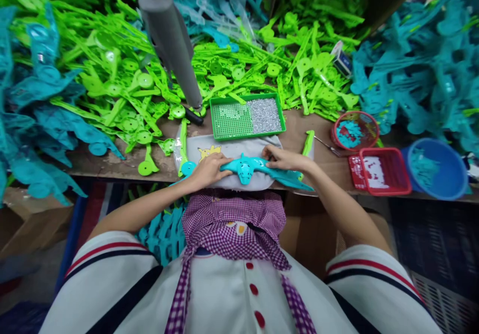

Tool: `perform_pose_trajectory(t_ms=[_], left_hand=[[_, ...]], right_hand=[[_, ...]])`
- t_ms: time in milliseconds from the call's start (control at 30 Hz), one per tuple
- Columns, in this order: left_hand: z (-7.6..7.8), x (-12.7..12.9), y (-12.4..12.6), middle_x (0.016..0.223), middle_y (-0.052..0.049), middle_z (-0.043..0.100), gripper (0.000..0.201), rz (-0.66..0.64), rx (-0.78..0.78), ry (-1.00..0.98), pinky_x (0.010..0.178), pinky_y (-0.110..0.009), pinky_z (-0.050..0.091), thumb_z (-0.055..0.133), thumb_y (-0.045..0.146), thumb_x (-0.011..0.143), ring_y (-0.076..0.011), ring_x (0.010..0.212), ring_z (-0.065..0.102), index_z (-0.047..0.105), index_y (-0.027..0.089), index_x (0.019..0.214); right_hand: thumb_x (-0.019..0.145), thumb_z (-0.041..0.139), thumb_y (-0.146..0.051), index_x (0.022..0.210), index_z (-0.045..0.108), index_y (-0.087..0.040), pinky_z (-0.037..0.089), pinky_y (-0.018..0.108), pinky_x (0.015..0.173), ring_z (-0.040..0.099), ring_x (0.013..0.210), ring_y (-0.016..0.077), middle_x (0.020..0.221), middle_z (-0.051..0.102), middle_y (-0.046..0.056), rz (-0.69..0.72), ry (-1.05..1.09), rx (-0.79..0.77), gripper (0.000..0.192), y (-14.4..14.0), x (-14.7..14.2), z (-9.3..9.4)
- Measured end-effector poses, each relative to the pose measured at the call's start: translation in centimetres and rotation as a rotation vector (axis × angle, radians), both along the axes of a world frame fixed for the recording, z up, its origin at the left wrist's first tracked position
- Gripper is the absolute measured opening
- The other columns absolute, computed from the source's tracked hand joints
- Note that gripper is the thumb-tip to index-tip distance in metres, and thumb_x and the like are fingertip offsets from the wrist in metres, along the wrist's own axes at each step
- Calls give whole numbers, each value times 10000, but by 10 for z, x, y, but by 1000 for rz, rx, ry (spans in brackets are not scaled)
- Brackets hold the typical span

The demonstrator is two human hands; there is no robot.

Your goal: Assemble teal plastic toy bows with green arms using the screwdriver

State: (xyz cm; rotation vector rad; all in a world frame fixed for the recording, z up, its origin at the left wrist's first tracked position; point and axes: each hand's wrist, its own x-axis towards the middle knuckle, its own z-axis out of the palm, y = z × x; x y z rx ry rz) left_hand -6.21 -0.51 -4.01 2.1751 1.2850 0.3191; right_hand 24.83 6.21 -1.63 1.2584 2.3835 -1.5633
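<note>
A turquoise plastic toy part (245, 169), with a rounded middle and long side pieces, lies low over a grey cloth (239, 143) at the table's front edge. My left hand (210, 170) is closed on its left side piece. On the other side, my right hand (281, 158) pinches the right side piece between thumb and fingers. Bright green long parts show close by: one green part (183, 147) beyond my left hand, another green part (308, 143) beyond my right. The underside of the turquoise part is hidden.
A green tray (229, 135) with small silvery pieces stands ahead. Above it to the left hangs a grey power screwdriver (170, 39). Heaped green parts (130, 79) and turquoise parts (415, 69) surround the workspace. Red baskets (389, 192) and a blue bowl (451, 169) sit at right.
</note>
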Motion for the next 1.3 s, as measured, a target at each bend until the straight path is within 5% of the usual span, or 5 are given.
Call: perform_pose_trajectory(t_ms=[333,500,633,1000,1300], left_hand=[[1,0,0,1082,-104,688,456,-28,14,21,910,-420,528,715,370,885,-269,1032,637,668,219,1312],[3,1,0,1072,-92,689,433,-15,2,3,913,-416,528,722,346,877,-265,1031,643,676,233,1292],[8,2,-1,1081,-97,695,421,-20,-4,11,924,-418,530,714,343,883,-267,1047,648,677,223,1284],[16,6,-1,1065,-106,684,452,-20,-36,62,874,-397,538,708,359,887,-273,1028,642,669,208,1312],[15,6,-1,1098,-105,686,460,-19,-53,63,868,-395,535,705,368,893,-278,1059,637,660,233,1330]], right_hand=[[819,683,-455,1160,606,-226,528,522,975,642,1046,276,1171,647,119,-317,123,241,418,-32,-12,18],[969,424,-618,1465,349,-308,415,464,1176,435,1440,222,1541,419,98,-840,702,621,590,1,-120,71],[908,476,-704,1464,369,-283,393,483,1188,387,1477,222,1496,472,72,-561,896,581,706,72,-208,90],[800,624,-723,891,621,-230,613,388,661,655,706,172,700,601,6,-693,906,327,502,101,-209,36],[834,485,-781,879,643,-234,551,349,551,635,605,167,625,555,-2,-685,892,332,572,106,-223,17]])
